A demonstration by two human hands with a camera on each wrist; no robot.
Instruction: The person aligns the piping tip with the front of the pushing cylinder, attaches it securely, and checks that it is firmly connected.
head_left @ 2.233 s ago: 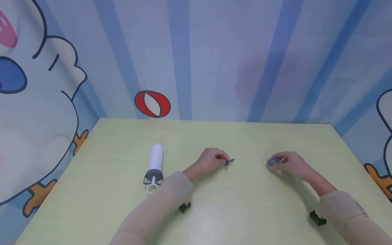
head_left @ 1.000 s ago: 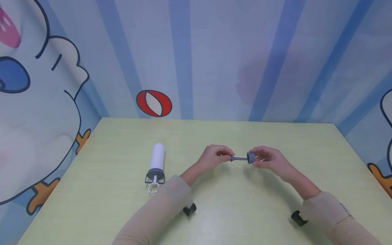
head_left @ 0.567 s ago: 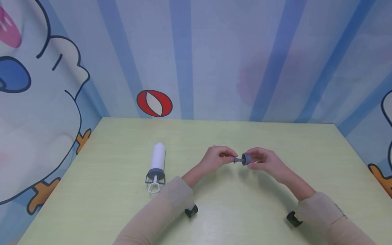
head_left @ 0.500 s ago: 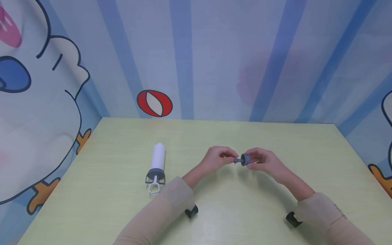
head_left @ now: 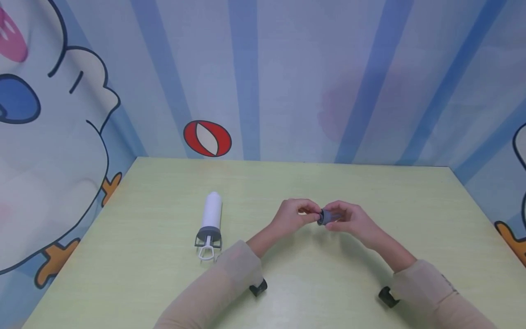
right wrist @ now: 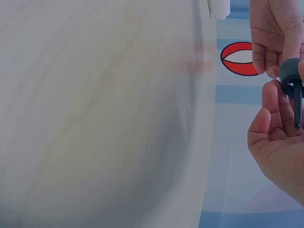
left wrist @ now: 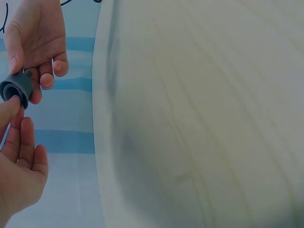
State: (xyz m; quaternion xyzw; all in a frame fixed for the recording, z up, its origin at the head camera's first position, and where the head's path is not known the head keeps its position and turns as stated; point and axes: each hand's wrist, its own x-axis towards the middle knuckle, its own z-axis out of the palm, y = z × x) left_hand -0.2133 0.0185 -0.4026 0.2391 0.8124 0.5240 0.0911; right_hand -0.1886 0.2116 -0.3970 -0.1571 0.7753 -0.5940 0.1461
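Above the table, my two hands meet at a small grey ring-shaped cap (head_left: 324,217). My right hand (head_left: 351,220) holds the cap by its rim with thumb and fingertips. At the cap's open side, my left hand (head_left: 289,218) pinches the base of a thin grey nozzle; its thumb reaches into the cap in the left wrist view. The nozzle's slender tube (right wrist: 298,107) sticks out through the cap toward my right palm. The nozzle's base is mostly hidden by fingers and the cap (left wrist: 18,89).
A white icing syringe (head_left: 212,212) with a grey collar and white pull handle lies on the pale yellow table (head_left: 263,183), left of my left forearm. Behind the table rises a blue-striped wall (head_left: 283,82) with cartoon prints.
My hands came together from apart. The nozzle slid into the cap: its tube first showed between the hands and now pokes out on the right-hand side. The syringe stayed put.
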